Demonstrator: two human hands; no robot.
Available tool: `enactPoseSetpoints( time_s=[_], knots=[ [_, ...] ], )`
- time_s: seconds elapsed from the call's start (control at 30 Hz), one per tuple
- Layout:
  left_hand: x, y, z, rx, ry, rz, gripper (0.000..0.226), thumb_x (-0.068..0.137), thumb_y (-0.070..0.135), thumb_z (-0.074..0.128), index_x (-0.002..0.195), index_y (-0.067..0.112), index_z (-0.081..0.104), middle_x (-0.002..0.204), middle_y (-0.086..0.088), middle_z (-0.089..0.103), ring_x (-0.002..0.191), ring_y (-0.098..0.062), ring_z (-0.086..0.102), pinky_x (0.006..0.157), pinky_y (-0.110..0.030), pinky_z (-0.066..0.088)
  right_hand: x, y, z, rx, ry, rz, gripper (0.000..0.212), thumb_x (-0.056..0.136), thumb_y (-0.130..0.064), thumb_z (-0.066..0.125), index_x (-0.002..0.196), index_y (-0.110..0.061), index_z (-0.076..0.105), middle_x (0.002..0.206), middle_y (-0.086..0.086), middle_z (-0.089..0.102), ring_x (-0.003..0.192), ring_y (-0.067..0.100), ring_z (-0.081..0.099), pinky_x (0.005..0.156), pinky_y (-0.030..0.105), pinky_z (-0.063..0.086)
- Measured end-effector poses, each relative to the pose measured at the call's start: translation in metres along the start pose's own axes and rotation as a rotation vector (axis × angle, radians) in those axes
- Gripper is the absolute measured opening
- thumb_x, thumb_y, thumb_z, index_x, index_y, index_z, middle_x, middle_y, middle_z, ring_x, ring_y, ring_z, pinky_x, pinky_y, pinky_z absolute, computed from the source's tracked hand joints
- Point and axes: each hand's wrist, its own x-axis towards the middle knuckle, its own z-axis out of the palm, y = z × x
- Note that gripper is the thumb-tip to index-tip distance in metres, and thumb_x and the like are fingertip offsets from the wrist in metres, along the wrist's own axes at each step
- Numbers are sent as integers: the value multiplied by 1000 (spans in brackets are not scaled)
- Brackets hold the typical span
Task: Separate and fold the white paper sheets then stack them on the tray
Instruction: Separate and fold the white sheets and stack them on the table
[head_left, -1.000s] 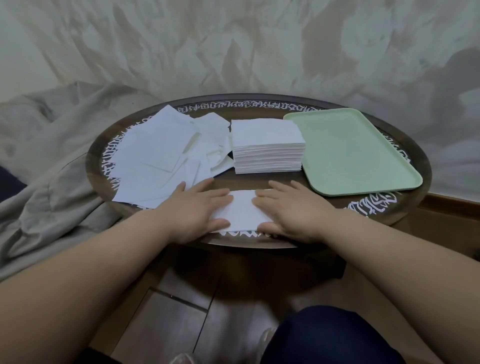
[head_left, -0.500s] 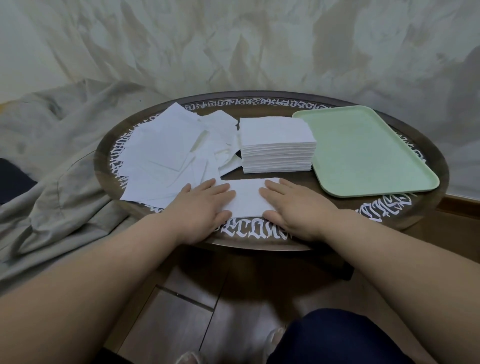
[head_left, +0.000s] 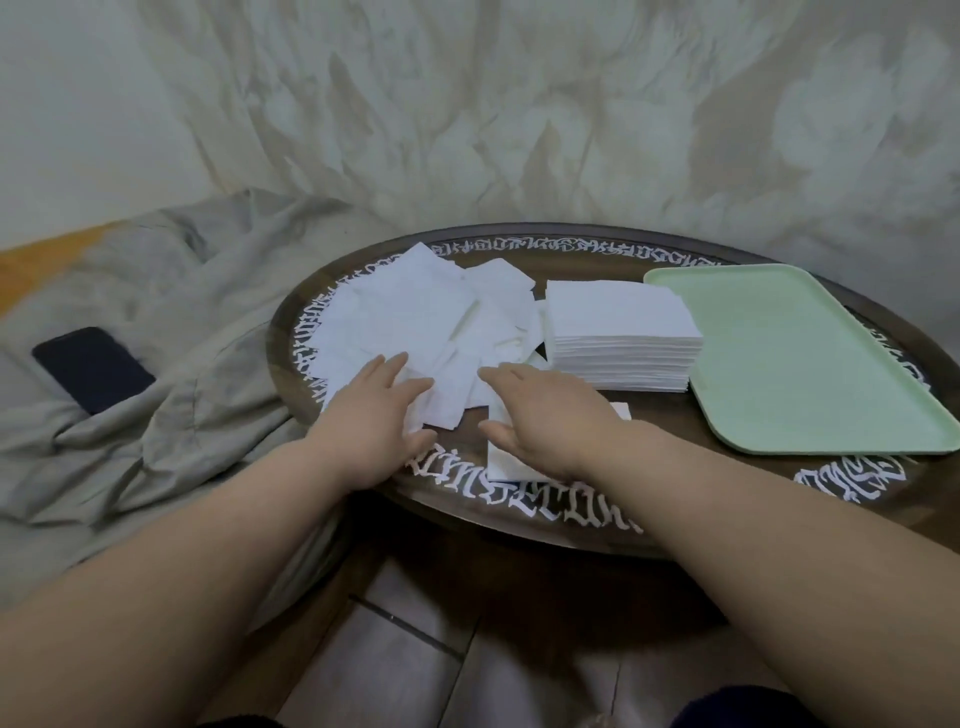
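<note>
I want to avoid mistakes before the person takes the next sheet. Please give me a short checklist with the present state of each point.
1. Pale green plastic tray has free space: ok, nothing lies on it.
2. Left hand free: ok, fingers straight, resting on the loose pile of white paper sheets.
3. Right hand free: ok, open, holding nothing.
4. Folded white sheet moved to the tray: not ok, it lies under the right hand, on the round dark wooden table.
5. Neat square stack of white sheets upright: ok.
6. Only one loose sheet under the fingers: cannot tell.
</note>
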Motion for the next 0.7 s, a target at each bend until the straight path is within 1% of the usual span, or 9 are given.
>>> enactPoseSetpoints(
  time_s=[0.17,0.27,0.33,0.43,0.5,0.53,0.57,0.63,0.7],
  knots=[
    [18,-24,-3,-60,81,-47,85,85,53,67,154,27,24,165,-6,2,152,-24,2,122,-36,9,49,-20,1,119,71,30,63,97,-35,49,151,-20,21,158,6,20,141,24,29,107,38,35],
    [31,-40,-8,-124,97,-124,87,84,54,68,154,26,25,165,-5,4,152,-20,4,121,-35,14,77,-21,0,303,130,136,64,95,-33,54,150,-15,25,152,9,34,137,24,35,104,33,33],
    [35,-50,-8,-144,53,-162,89,82,55,69,154,25,26,165,-5,6,152,-19,6,120,-34,15,94,-21,0,392,153,241,60,95,-33,55,145,-10,31,136,12,50,127,28,45,94,32,37],
    [34,-54,-5,-172,50,-182,91,79,58,70,153,25,27,165,-5,9,152,-18,7,120,-33,15,110,-23,-1,499,179,378,49,92,-37,58,127,-5,47,111,8,61,109,27,54,82,32,41],
    [34,-56,-3,-187,71,-187,92,79,58,70,153,25,27,165,-4,9,152,-18,7,119,-34,15,119,-25,1,533,204,425,33,89,-40,60,92,-8,57,85,2,55,82,18,53,66,29,38],
    [33,-56,-2,-195,78,-193,92,79,58,70,153,26,27,165,-4,10,152,-18,7,119,-34,15,122,-27,2,544,210,445,36,87,-41,62,72,-10,51,70,-1,49,67,16,47,57,29,34],
    [33,-56,-2,-202,83,-197,92,80,58,70,153,26,26,165,-3,10,152,-18,7,119,-34,15,123,-30,2,554,195,459,44,85,-42,64,61,-13,42,60,-2,42,58,15,42,52,29,30],
    [31,-57,1,-209,91,-195,90,82,58,68,154,25,25,165,-3,11,151,-17,8,119,-33,16,125,-36,7,590,139,454,45,83,-40,68,59,-14,40,60,0,43,63,19,49,54,32,40],
    [28,-58,4,-221,110,-182,86,85,56,65,153,24,26,164,-3,13,151,-16,9,118,-32,16,124,-42,12,612,103,430,35,83,-32,68,64,-13,45,68,3,49,82,27,58,70,37,52]
  ],
)
